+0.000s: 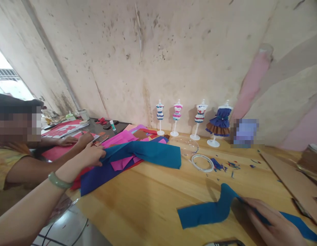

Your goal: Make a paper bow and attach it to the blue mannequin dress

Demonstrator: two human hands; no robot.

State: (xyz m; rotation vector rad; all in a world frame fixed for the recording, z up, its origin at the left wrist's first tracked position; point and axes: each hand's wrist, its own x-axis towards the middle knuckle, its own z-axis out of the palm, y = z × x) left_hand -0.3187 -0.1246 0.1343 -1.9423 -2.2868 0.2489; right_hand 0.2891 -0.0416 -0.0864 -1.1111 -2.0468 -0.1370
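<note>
My left hand, with a green bangle on its wrist, reaches to the pile at the left. Its fingers are closed on one end of a wide teal crepe paper sheet, which lies folded over purple and pink sheets. At the lower right, my right hand pinches a narrower teal crepe paper strip. That strip bends upward near the fingers, and its other end passes behind the hand to the right edge.
Several small white mannequins stand along the wall, one in a blue and brown paper dress. A white ring and paper scraps lie before them. A brown board is at right. A co-worker sits at left.
</note>
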